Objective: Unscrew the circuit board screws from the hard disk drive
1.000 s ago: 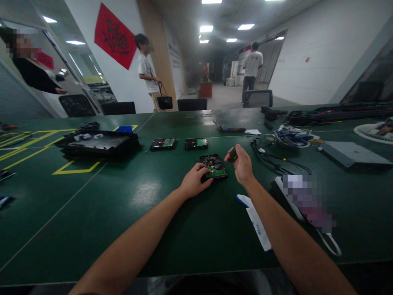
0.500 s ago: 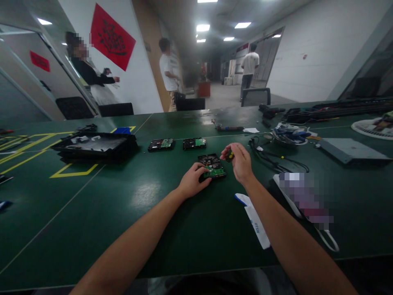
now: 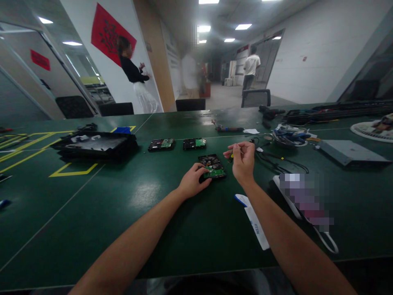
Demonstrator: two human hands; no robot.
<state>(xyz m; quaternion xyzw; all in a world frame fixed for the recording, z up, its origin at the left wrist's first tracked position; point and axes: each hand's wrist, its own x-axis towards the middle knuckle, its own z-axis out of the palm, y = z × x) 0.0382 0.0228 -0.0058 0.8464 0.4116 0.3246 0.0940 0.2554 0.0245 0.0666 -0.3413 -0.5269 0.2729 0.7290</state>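
A hard drive (image 3: pixel 215 167) lies flat on the green table with its green circuit board showing. My left hand (image 3: pixel 194 180) grips its left side, fingers on top and thumb along the near edge. Just right of the drive, my right hand (image 3: pixel 243 160) is raised, its fingers closed around a small black-and-yellow tool (image 3: pixel 232 156). The fingers hide most of that tool, so its exact kind does not show. Two more hard drives, one on the left (image 3: pixel 161 144) and one nearer the middle (image 3: pixel 194 143), lie farther back.
Stacked black trays (image 3: pixel 95 147) stand at left. Black cables (image 3: pixel 276 162), a bowl of blue-grey items (image 3: pixel 290 135) and a grey metal box (image 3: pixel 353 152) are at right. A white packet (image 3: pixel 257 227) lies by my right forearm. People stand beyond the table.
My right hand has shifted slightly right and turned, with the tool still in its fingers. My left hand and the drive have stayed put. People in the background have moved.
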